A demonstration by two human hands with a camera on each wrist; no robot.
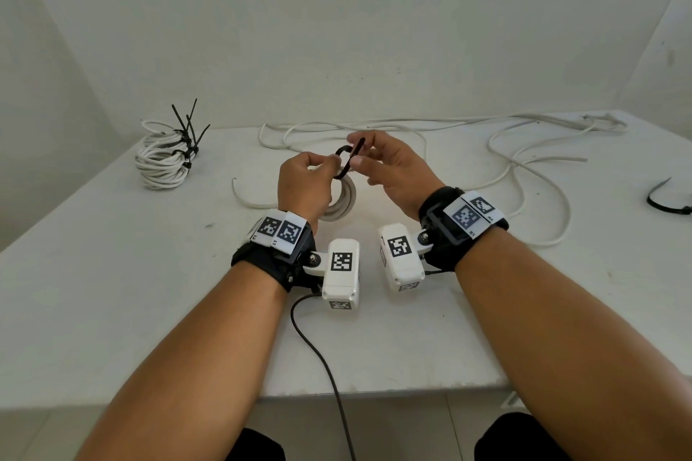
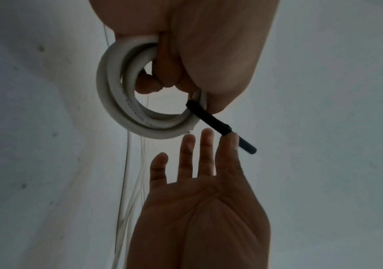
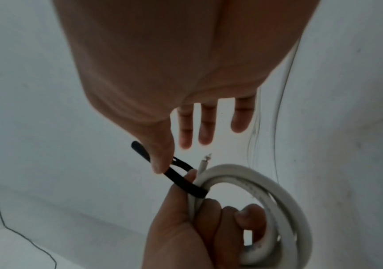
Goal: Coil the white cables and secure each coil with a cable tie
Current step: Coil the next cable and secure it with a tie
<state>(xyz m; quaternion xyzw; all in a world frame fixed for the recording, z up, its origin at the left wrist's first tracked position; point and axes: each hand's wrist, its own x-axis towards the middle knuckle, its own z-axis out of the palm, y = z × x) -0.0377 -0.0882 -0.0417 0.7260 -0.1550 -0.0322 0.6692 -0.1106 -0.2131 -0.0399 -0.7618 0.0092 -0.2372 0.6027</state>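
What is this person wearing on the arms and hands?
Forearms and both hands, left hand and right hand, are bare. Each wrist has a black strap with white square-code tags and a white camera box; a dark cable trails from the left one.

**What the views hide**

In the head view the left hand (image 1: 305,185) covers most of the white coil (image 1: 341,204); only its lower right arc shows at centre frame. The black cable tie (image 1: 350,160) is partly hidden behind the right hand (image 1: 393,172), so its head cannot be made out. At the right edge another black tie (image 1: 668,200) is cut off.
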